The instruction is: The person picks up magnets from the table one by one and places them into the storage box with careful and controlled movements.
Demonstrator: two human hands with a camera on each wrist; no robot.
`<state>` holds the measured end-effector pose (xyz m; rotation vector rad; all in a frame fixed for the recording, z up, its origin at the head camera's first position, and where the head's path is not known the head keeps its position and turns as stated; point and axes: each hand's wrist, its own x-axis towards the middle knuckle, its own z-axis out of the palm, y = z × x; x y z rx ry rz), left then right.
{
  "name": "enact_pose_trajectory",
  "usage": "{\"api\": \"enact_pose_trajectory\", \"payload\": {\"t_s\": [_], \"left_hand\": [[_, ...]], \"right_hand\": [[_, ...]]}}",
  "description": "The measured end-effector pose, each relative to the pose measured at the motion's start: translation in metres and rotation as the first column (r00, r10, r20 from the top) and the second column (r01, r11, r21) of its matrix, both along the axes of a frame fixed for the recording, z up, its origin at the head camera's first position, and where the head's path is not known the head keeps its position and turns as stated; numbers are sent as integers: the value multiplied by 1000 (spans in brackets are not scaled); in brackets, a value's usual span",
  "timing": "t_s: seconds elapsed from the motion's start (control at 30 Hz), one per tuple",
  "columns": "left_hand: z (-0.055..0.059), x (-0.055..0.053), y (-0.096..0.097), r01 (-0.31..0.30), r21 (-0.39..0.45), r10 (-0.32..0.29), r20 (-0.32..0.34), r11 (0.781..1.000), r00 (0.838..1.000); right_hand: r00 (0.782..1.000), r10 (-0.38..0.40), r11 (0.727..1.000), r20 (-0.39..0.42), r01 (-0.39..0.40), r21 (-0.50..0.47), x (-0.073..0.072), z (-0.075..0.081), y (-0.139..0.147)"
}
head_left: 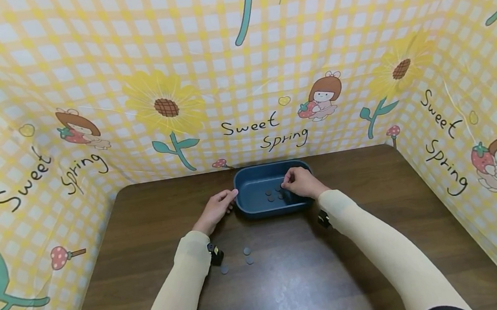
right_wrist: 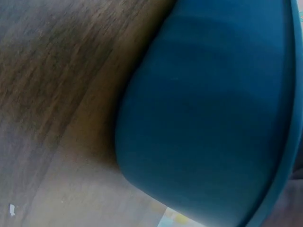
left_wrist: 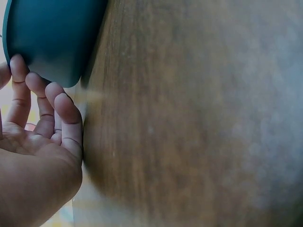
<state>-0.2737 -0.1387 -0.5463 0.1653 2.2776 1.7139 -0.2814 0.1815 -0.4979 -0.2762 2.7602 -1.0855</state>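
Note:
A blue rectangular tray stands near the table's far edge. At its left end my left hand holds the rim between thumb and fingers; in the left wrist view the fingertips of this left hand touch the rim and outer wall. My right hand reaches over the right side into the tray, thumb and fingers drawn together low over several small coin-like discs. Whether a disc is between those fingertips is too small to tell. In the right wrist view the tray's wall hides most of the hand.
Three more grey discs lie on the brown wooden table: one disc, another disc just below it, and a third disc beside the left wrist. A yellow checked cloth with printed flowers hangs behind and at both sides.

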Motion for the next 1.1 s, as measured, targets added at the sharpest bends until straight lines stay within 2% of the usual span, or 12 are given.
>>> {"api": "enact_pose_trajectory", "payload": {"t_s": [0.47,0.8,1.1], "left_hand": [[-1,0,-1,6,18,-6,-3,1000,1000],[-1,1,0,3,17,-3,5,1000,1000],[2,2,0,10,17,-10,6,1000,1000]], "right_hand": [[999,-21,996,46,17,84,-7,-9,-5],[999,-4,992,40,-1,128,-6,-7,-6],[999,-20,986,42,13,167,-7,-9,-7]]}}
